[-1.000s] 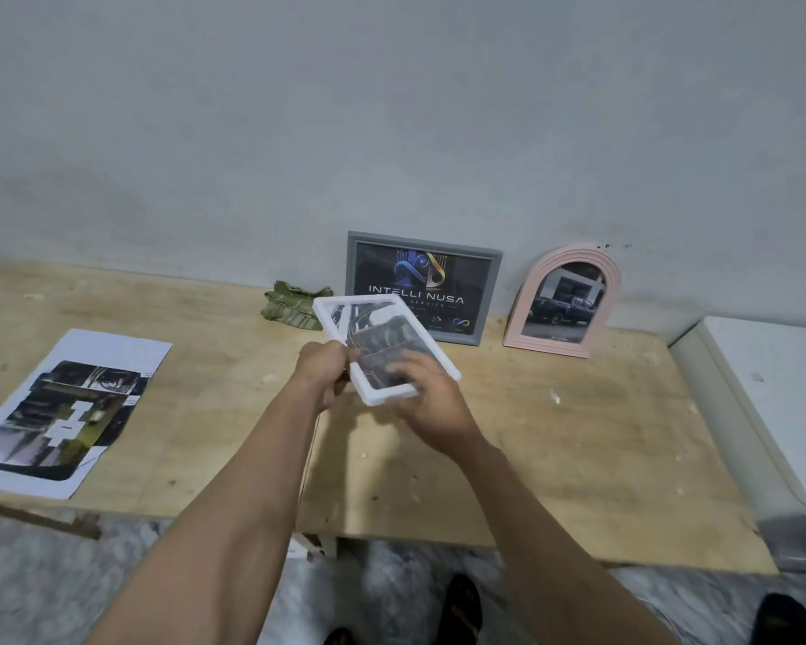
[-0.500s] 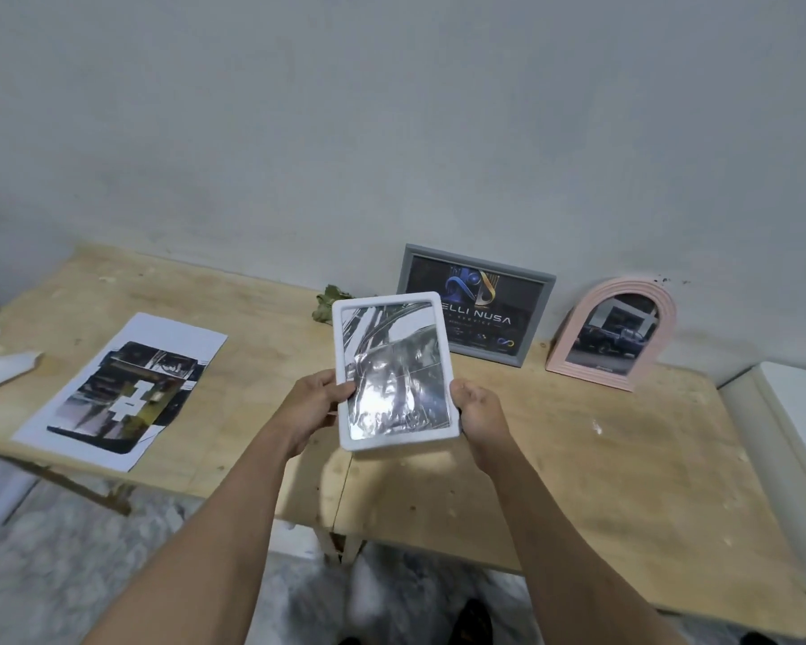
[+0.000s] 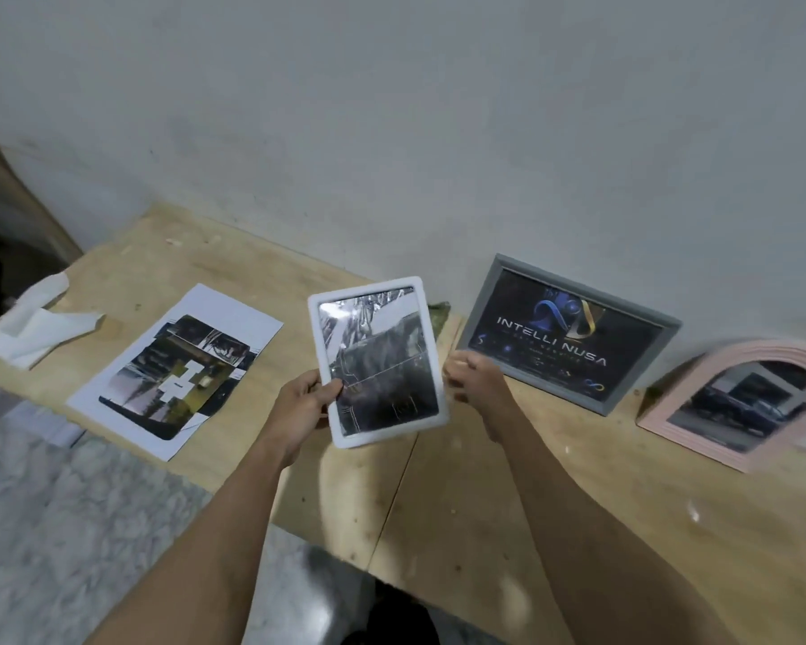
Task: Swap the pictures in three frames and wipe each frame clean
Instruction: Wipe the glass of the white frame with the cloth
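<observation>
Above the plywood bench (image 3: pixel 485 505), the left hand (image 3: pixel 306 402) grips the white frame's (image 3: pixel 377 360) left edge, thumb on the glossy front; the right hand (image 3: pixel 478 381) sits at its right edge, fingers blurred, so its hold is unclear. Glare washes out the frame's dark picture. A crumpled green object (image 3: pixel 439 311) peeks from behind it. Leaning on the wall are a grey rectangular frame (image 3: pixel 568 335) and a ridged pink arched frame (image 3: pixel 736 407). A printed sheet (image 3: pixel 178 370) lies flat to the left, beside a rumpled white cloth (image 3: pixel 33 328).

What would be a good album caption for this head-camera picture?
Left hand holds a white picture frame above the wooden table; right hand beside it.
</observation>
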Demonstrator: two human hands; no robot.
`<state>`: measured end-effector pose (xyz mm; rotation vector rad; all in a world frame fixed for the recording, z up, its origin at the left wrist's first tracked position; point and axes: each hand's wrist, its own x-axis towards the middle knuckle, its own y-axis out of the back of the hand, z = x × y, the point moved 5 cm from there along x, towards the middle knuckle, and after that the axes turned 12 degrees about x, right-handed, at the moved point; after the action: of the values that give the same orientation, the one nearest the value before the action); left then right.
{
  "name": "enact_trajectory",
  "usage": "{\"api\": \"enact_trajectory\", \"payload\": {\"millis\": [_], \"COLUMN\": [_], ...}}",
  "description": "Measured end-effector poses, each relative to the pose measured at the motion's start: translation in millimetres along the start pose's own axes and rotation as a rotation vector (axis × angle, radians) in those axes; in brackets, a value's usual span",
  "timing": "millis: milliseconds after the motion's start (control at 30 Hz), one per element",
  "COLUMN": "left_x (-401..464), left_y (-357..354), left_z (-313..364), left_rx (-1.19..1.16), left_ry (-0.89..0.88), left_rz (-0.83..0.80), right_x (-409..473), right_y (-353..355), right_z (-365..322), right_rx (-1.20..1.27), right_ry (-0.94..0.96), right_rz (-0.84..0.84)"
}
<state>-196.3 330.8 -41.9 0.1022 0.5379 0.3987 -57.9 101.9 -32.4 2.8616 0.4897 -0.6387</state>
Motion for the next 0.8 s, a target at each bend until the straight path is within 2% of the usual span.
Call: {"api": "enact_trajectory", "payload": {"millis": [100,200,300,400,567,633,700,800], "left_x": [32,63,81,93,96,92,87,72], "left_y": [19,33,42,47,56,61,68,76], "left_z": [-8,-17,-26,-33,-40,-36,-28,-7], "left_rx": [-0.046,-0.068,-0.096,-0.119,-0.126,-0.129,-0.138,-0.149], "left_ry": [0.064,0.123,0.187,0.229,0.227,0.202,0.179,0.108], "left_rz": [0.077,0.104,0.093,0.092,0.097,0.096,0.116,0.149], "right_x": [68,132,179,201,209,204,188,158], "right_y": [-19,-50,-74,-85,-83,-77,-73,-74], "right_z": [-31,-45,-29,-11,-3,-7,-21,-63], "right_rx": [-0.271,-0.683,-1.098,-1.226,-1.168,-1.004,-0.74,-0.517], "right_ry": [0.137,0.266,0.234,0.215,0.216,0.208,0.218,0.329], "right_rz": [0.073,-0.033,-0.179,-0.194,-0.013,-0.007,0.019,0.073]}}
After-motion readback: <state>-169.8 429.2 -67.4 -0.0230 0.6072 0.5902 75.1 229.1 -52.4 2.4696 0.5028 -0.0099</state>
